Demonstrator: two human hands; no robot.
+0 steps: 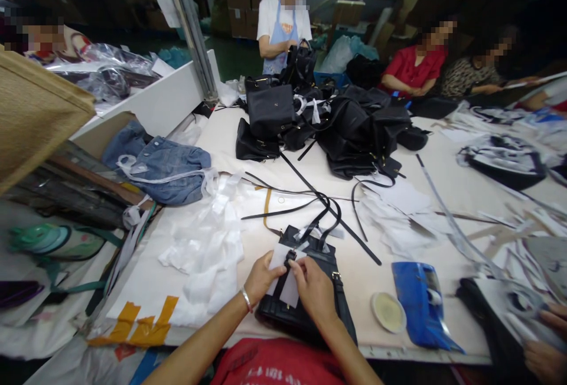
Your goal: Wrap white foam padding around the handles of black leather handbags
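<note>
A black leather backpack [328, 262] lies on the table in front of me, its handles pointing away. On its front, a white paper sheet [290, 290] sits around a black buckled strap [280, 281]. My left hand [262, 281] is closed on the left edge of the paper, its thumb close to the small buckle [291, 255]. From the other side, my right hand [313, 286] pinches the strap just below that buckle. The fingertips partly cover the strap, so the exact grip is hard to see.
Beyond the backpack, loose black straps [305, 178] cross the table toward a pile of black bags [354, 131]. White tissue [208, 249] lies left, paper sheets [398, 214] right. A round tin [388, 312] and blue container [419, 302] stand near a co-worker's hands [547, 355].
</note>
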